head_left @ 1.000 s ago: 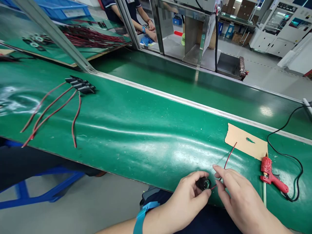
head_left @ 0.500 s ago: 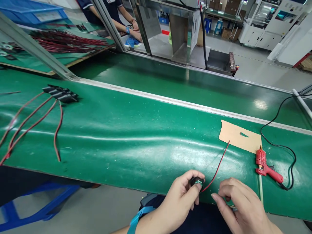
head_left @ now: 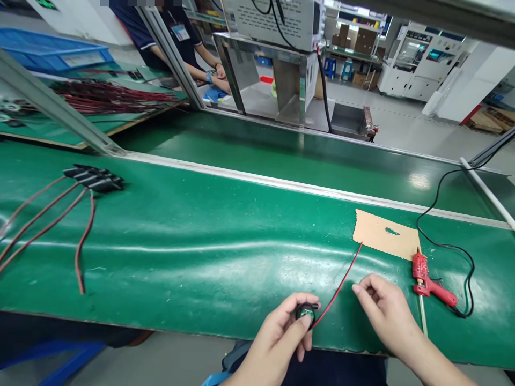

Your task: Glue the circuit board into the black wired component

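Between the thumb and fingers of my left hand (head_left: 281, 332) is a small round black housing with a green circuit board (head_left: 306, 315) inside its face. A thin red wire (head_left: 337, 289) runs from it up to the right, its far end near a tan cardboard piece. My right hand (head_left: 386, 311) hovers right of the wire, apart from it. Its fingers are curled in and the thumb lies close to the index finger, with nothing visible in them. Right of this hand, a red hot glue gun (head_left: 432, 284) lies on the green mat, a glue stick (head_left: 422, 316) protruding from its back.
The cardboard piece (head_left: 382, 236) has a hole in it. The glue gun's black cord (head_left: 453, 246) loops at the right. Black cylindrical parts with red wires (head_left: 94, 178) lie left. A metal frame (head_left: 225, 169) crosses behind; beyond are wire bundles (head_left: 116, 96) and a co-worker (head_left: 189, 59).
The camera view has shifted, so the bench sits lower and further left. My right hand has moved up relative to my left, thumb and index finger closer together. My left hand keeps its hold.
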Demonstrator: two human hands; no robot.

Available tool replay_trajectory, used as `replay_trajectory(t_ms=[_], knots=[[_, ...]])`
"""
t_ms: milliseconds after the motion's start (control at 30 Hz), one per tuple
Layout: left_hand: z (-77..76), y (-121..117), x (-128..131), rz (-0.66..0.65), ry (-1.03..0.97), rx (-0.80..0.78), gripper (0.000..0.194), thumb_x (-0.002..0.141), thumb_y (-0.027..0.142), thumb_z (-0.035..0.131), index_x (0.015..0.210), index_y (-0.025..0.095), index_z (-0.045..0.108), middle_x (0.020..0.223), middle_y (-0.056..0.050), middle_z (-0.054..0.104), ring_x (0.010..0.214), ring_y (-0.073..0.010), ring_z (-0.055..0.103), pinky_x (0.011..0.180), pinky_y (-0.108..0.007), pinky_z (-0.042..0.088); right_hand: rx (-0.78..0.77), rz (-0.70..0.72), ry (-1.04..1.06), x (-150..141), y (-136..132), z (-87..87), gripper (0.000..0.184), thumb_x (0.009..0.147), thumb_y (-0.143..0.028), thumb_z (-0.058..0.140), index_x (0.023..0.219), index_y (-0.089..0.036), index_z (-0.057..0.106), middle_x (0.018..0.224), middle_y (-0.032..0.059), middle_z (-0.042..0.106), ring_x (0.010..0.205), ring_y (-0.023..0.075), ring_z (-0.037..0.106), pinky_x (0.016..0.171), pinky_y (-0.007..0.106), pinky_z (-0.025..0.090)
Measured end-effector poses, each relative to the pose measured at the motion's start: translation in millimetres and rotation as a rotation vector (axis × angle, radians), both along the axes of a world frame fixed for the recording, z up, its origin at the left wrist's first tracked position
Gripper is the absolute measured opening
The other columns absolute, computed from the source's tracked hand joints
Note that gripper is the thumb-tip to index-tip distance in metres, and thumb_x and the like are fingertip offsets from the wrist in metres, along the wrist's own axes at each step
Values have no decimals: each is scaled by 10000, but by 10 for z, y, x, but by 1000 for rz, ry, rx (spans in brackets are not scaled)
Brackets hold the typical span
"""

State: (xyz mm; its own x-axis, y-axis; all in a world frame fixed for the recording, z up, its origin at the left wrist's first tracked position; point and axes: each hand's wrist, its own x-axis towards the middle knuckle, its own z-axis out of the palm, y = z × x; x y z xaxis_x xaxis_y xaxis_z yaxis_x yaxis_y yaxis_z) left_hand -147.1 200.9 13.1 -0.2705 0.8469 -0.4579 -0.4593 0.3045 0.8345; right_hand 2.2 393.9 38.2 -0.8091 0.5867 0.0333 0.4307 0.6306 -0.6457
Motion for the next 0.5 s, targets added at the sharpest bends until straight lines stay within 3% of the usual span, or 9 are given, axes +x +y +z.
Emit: replay_trajectory(t_ms=[100, 233, 367, 433, 500], knots=[[-108, -147, -76, 31, 14, -38, 762, 850, 730, 566, 1303, 124, 470, 710, -12, 534, 651, -137, 483, 606, -263, 424, -8, -128, -70, 30, 306, -133, 406, 1009, -497, 437, 771, -178, 516, 655, 5, 525, 595, 123, 483, 576, 278, 386], [-209, -293, -115, 136, 18, -64, 669, 831, 621, 674, 1301, 169, 523, 741, -18, 559, 619, -119, 473, 557, -241, 395, -21, -151, -76, -41, 547, -241, 363, 993, -468, 411, 987, -169, 617, 857, 51, 637, 771, 172, 586, 736, 329, 449], [-245, -321, -75, 194, -9, -53, 659, 746, 556, 791, 1232, 175, 562, 909, -38, 601, 567, -51, 389, 480, -196, 295, 55, 41, -64, -382, 570, -283, 339, 978, -425, 493, 1118, -154, 640, 1026, 77, 627, 908, 181, 588, 884, 347, 462], [-269, -312, -45, 223, -17, -45, 707, 686, 559, 839, 1205, 166, 562, 950, -31, 586, 555, -23, 342, 464, -182, 263, 95, 129, -179, -600, 575, -317, 298, 944, -381, 585, 1119, -147, 645, 1075, 86, 595, 985, 199, 567, 925, 346, 446], [-302, -309, -25, 231, -15, -36, 710, 687, 579, 833, 1183, 156, 551, 859, 3, 546, 525, -11, 313, 450, -175, 243, 112, 152, -360, -791, 620, -376, 184, 891, -286, 663, 1010, -146, 653, 1056, 83, 586, 988, 205, 554, 900, 333, 432]])
